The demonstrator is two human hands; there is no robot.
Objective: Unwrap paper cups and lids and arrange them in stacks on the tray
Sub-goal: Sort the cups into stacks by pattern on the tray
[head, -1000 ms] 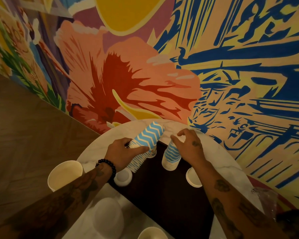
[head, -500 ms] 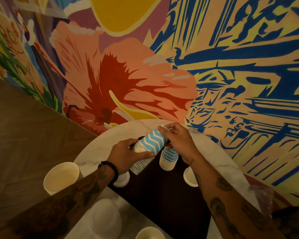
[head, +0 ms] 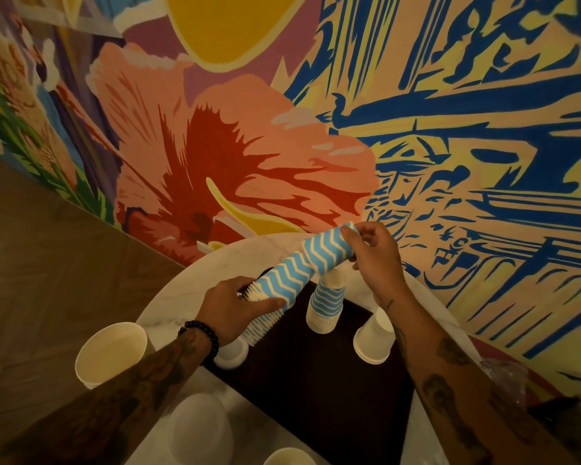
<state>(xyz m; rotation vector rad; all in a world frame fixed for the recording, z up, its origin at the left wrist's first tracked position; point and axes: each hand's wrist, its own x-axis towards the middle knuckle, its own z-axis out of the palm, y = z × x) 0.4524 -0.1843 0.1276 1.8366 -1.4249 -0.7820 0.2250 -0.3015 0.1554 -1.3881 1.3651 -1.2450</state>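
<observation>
My left hand (head: 235, 307) grips the rim end of a long stack of blue-and-cream zigzag paper cups (head: 292, 280), held slanted above the dark tray (head: 316, 391). The far part of that stack (head: 329, 248) is pulled away from the rest, with my right hand (head: 373, 253) pinched on its bottom end. Upside down on the tray stands a shorter zigzag stack (head: 326, 307). A white cup stack (head: 373, 340) stands at the tray's right edge, and a small white cup (head: 232, 355) at its left edge.
The round white marble table (head: 188, 290) also carries a large cream cup (head: 109, 350) at the left, a white lid or cup (head: 198, 431) near me and another cream cup rim (head: 287, 458) at the bottom. Crumpled clear wrap (head: 503, 380) lies right. A painted wall rises behind.
My right hand left the upside-down stack on the tray, took the top end of the held stack and drew it up and to the right, so the held stack has lengthened.
</observation>
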